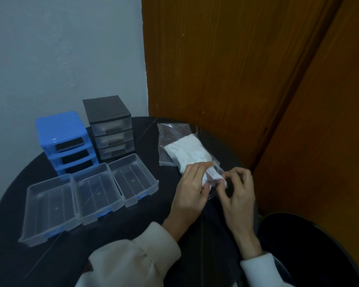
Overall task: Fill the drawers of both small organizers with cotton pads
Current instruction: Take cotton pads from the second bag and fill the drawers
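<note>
A wooden door [247,69] fills the far right, and a pale wall [66,48] the far left. Below them a dark round surface [166,206] carries everything; its near edge is cut off by the frame.

Three clear drawers [95,191] lie in a row on the left, side by side and touching, blue-handled fronts toward the near edge. Behind them stands the blue organizer [63,139], its three slots open and dark. Just right of it, a little farther, stands the black organizer [110,127] with three drawers in place; something pale shows through their fronts, too dim to identify.

On the right lies a clear bag [174,137], holding a white stack of pads [187,154]. Its near end lies between the two hands. The left hand [192,191] pinches that end, thumb and fingers curled on plastic and pads. The right hand [239,189] pinches the bag's mouth just beside it. The grip points are partly hidden by the fingers, so whether the mouth is open cannot be told. Cream sleeves [133,259] run off the bottom edge.
</note>
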